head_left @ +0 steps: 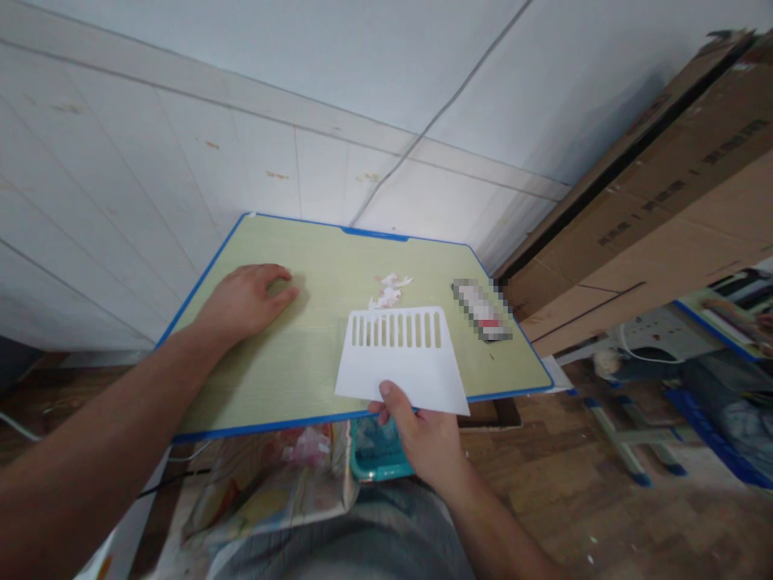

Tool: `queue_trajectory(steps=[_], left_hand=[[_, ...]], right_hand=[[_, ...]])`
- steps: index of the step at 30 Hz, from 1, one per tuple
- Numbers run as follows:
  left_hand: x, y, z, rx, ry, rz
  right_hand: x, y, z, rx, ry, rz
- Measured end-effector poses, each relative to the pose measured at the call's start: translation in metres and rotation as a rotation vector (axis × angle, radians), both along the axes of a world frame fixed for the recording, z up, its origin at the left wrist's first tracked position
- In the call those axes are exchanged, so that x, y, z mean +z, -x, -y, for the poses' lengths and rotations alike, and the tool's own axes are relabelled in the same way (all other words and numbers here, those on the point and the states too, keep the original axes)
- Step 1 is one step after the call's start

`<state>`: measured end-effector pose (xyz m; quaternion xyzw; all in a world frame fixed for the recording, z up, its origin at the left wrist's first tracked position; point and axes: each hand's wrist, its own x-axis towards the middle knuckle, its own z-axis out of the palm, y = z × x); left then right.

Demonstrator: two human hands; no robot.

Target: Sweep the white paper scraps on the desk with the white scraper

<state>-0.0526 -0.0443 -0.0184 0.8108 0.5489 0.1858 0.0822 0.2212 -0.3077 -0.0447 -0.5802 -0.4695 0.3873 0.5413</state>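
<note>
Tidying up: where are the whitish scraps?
In the head view, the whitish scraps lie on the tabletop, right of the left hand, by the far edge of the slotted panel.

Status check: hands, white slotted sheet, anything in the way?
Right hand gripping white slotted sheet at plain edge. Left hand above or on desk, nothing visible held. White scraps by slotted end.

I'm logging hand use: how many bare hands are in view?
2: the left hand, at the left part of the green desk, and the right hand, at its near edge, gripping the white slotted sheet.
</note>
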Motion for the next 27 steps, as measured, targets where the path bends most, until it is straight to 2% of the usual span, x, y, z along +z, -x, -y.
queue_trajectory(steps=[4,12,16,20,24,27], left_hand=[[0.001,-0.001,0.003,-0.008,-0.006,-0.009],[-0.004,0.001,-0.001,-0.018,-0.017,-0.005],[-0.004,0.001,-0.001,-0.012,-0.020,0.001],[-0.003,0.000,0.000,-0.013,-0.018,0.004],[-0.001,0.000,0.001,-0.012,-0.010,-0.004],[0.000,0.000,0.002,-0.015,-0.003,0.005]], right_hand=[[-0.003,0.002,-0.006,0.013,-0.016,-0.041],[0.008,0.004,-0.010,0.095,0.004,-0.047],[-0.002,0.008,-0.008,0.033,-0.014,-0.084],[-0.010,0.011,-0.002,0.034,-0.019,-0.109],[-0.006,0.004,-0.001,0.015,0.022,-0.133],[0.003,-0.014,-0.008,-0.103,0.007,-0.084]])
